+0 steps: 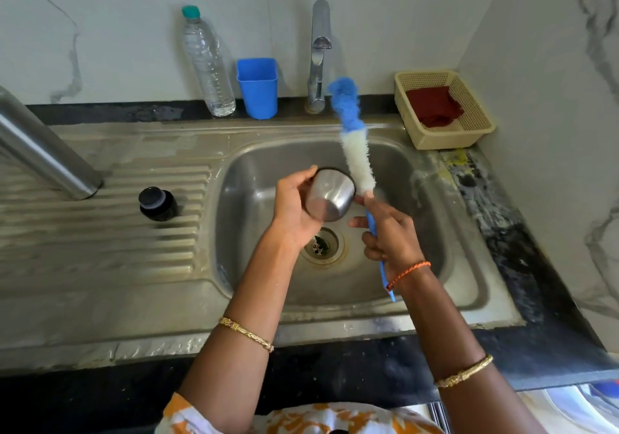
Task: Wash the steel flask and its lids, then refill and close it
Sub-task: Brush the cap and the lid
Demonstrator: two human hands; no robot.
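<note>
Where marble-look walls [536,48] meet, steel sink [385,313] (ribbed drainboard [100,232]), dark counter [502,219]

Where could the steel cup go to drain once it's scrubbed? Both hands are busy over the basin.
The ribbed drainboard is bare in front of and to the right of the black lid, up to the basin's rim. The back ledge is crowded: bottle, blue cup, tap, basket.

I see bare forearms: a gold bangle [246,334] on my left, a gold bangle [464,371] and orange thread band [407,274] on my right, orange-and-white patterned clothing [301,418] at bottom of the frame.
</note>
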